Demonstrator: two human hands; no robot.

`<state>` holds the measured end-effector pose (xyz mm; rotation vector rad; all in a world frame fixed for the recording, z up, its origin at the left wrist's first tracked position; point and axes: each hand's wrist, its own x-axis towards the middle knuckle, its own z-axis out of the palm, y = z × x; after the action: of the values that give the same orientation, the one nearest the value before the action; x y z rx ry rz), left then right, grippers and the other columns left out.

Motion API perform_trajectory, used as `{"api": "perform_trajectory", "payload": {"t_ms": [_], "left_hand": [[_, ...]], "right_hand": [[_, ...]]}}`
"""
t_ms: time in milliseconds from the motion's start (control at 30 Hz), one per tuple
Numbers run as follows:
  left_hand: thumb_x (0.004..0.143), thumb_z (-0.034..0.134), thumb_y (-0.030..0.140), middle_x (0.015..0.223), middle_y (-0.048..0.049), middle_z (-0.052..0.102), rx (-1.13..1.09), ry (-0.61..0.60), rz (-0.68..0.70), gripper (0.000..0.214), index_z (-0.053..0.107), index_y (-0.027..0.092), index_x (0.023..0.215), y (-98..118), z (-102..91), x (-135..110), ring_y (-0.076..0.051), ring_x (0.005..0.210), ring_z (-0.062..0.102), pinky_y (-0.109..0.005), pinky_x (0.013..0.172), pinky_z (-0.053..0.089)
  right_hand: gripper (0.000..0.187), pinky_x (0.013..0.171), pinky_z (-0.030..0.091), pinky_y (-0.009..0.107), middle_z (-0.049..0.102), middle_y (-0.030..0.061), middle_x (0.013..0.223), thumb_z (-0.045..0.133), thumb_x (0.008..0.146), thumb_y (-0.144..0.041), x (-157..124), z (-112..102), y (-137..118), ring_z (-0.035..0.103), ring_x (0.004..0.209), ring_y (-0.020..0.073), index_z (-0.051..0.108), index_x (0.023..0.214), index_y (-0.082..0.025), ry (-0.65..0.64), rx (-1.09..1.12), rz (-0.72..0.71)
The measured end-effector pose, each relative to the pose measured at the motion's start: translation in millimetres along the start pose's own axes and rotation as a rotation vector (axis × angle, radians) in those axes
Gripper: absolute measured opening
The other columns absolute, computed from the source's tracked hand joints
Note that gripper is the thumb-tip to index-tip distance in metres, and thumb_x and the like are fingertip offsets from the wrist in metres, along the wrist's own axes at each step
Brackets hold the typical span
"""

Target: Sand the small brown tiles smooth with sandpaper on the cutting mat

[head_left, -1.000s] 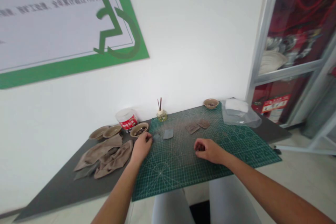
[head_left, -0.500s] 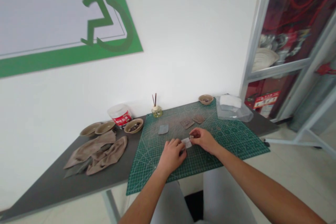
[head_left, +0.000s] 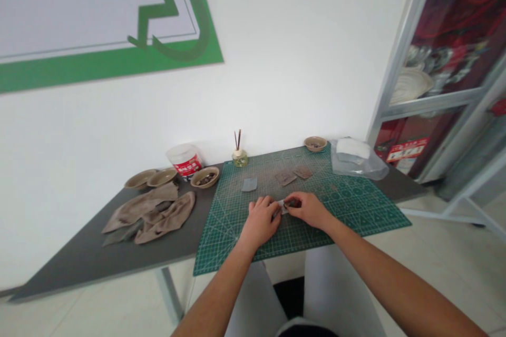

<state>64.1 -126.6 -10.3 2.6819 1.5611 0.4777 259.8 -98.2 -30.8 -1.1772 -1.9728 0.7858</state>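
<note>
Cutting mat [head_left: 221, 237] on right part of table [head_left: 79, 253]; slip [head_left: 282, 206] over mat, between left hand [head_left: 261, 221] and right hand [head_left: 310, 209]; cloths [head_left: 168, 219] left of mat, three bowls [head_left: 138, 179] and tub [head_left: 185, 160] behind them; diffuser [head_left: 239, 158] at mat's rear edge; plastic bag [head_left: 366, 169] rear right, fourth bowl [head_left: 315, 148] left of it

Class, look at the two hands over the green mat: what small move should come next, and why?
Perhaps the right hand should press lightly on the small pale piece while the left hand steadies it, since the fingers of both hands are at opposite sides of it, over the green mat. Whether the right fingers hold anything else is too small to tell.
</note>
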Motion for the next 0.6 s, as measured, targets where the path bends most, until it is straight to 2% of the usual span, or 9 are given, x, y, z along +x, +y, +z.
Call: {"api": "perform_trajectory", "payload": {"t_ms": [133,400,600], "left_hand": [[0.093,0.046,0.026,0.102,-0.0065,0.057,-0.001,0.009,0.009,0.019,0.063,0.025,0.101,-1.1,0.8,-0.2,-0.025,0.100,0.047,-0.038,0.082,0.033],[0.092,0.047,0.028,0.101,-0.0065,0.056,0.000,0.026,0.004,0.018,0.063,0.026,0.100,-3.9,4.1,-0.3,-0.025,0.100,0.046,-0.038,0.080,0.034],[0.093,0.046,0.027,0.096,-0.0066,0.057,-0.029,0.029,-0.020,0.020,0.066,0.025,0.094,-6.9,6.7,2.2,-0.026,0.099,0.046,-0.039,0.079,0.033]], "right_hand": [[0.023,0.069,0.041,0.026,0.068,0.0007,0.080,0.068,0.075,-0.020,-0.5,3.4,-0.1,0.059,0.071,0.0143,0.072,0.098,-0.020,-0.004,-0.071,-0.027],[0.012,0.074,0.039,0.027,0.064,0.0028,0.085,0.067,0.079,-0.022,-1.3,6.6,-3.8,0.057,0.078,0.0155,0.071,0.090,-0.018,0.022,-0.182,-0.074],[0.006,0.083,0.040,0.029,0.067,0.0013,0.087,0.071,0.073,-0.018,-5.1,6.4,-5.9,0.059,0.088,0.0172,0.068,0.077,-0.019,-0.014,-0.213,-0.143]]}}
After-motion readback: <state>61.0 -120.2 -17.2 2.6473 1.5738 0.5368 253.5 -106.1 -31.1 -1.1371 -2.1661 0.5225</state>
